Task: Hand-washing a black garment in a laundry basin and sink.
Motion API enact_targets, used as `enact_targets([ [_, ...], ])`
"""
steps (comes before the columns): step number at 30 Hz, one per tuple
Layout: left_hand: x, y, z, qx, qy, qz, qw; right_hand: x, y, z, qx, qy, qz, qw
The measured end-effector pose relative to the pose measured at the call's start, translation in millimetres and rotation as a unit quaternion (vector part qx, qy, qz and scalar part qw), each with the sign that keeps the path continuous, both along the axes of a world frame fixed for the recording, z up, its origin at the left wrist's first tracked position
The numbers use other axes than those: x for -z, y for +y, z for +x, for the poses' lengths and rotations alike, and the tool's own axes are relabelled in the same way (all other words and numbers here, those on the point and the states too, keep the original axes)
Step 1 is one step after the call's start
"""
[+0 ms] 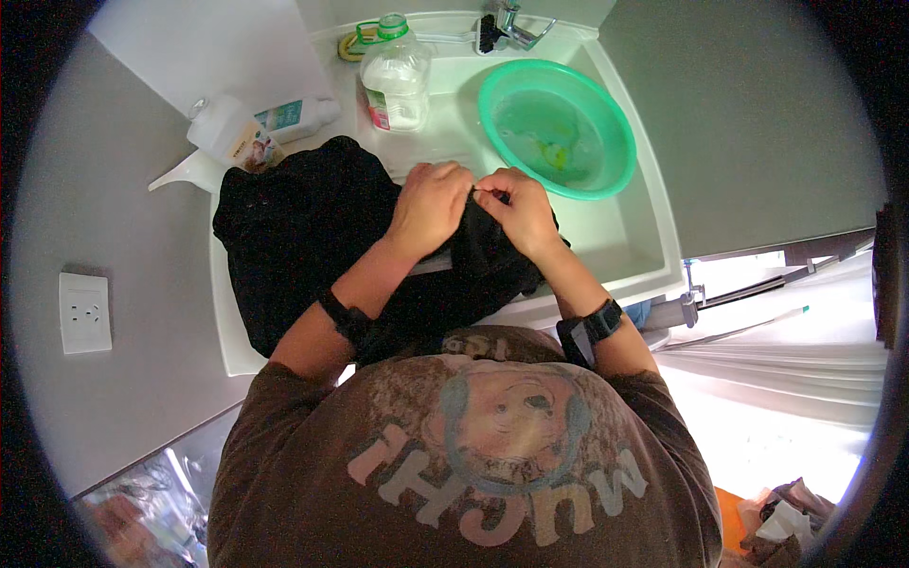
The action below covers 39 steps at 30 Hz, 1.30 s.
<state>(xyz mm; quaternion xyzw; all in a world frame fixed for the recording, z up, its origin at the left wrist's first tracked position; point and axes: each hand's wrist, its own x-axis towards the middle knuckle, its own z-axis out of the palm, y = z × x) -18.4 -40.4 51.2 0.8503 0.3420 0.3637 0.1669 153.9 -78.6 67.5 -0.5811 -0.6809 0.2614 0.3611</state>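
Black cloth, apparently a garment (305,227), lies bunched over the left and front part of a white sink (643,234). My left hand (434,202) pinches the cloth near the middle of the sink. Close beside it, my right hand (517,206) grips the same dark fabric, with thumb and fingers meeting at its edge. The fingertips of both hands nearly touch. Just beyond my right hand stands a green plastic basin (628,153) holding cloudy water, with something yellow-green in it.
A clear plastic jug (398,85) with white contents stands at the back of the sink. A chrome faucet (522,32) and a black-bristled brush (488,35) are behind the basin. Two white bottles (227,135) (302,117) sit at the left back corner. A wall socket (85,312) is at far left.
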Motion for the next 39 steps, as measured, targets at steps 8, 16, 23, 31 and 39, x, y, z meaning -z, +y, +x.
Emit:
enact_targets([
  [8, -4, -3, 0, 0.045, 0.002, 0.038, 0.998, 1, -2, 2, 0.017, 0.024, -0.010, 1.000],
  [16, 0, -2, -2, -0.026, -0.020, 0.037, 0.999, 7, 0, 3, 0.012, 0.029, -0.007, 0.999],
  [23, -7, -9, 3, 0.031, 0.003, 0.074, 0.997, 10, 0, 10, 0.003, 0.020, 0.005, 1.000],
  [31, 5, 17, -10, 0.059, -0.177, -0.290, 0.939, 21, 4, 21, -0.021, 0.383, -0.181, 0.905],
  [39, -8, 8, -4, 0.044, -0.135, -0.250, 0.958, 26, 5, 18, -0.033, 0.370, -0.162, 0.914],
])
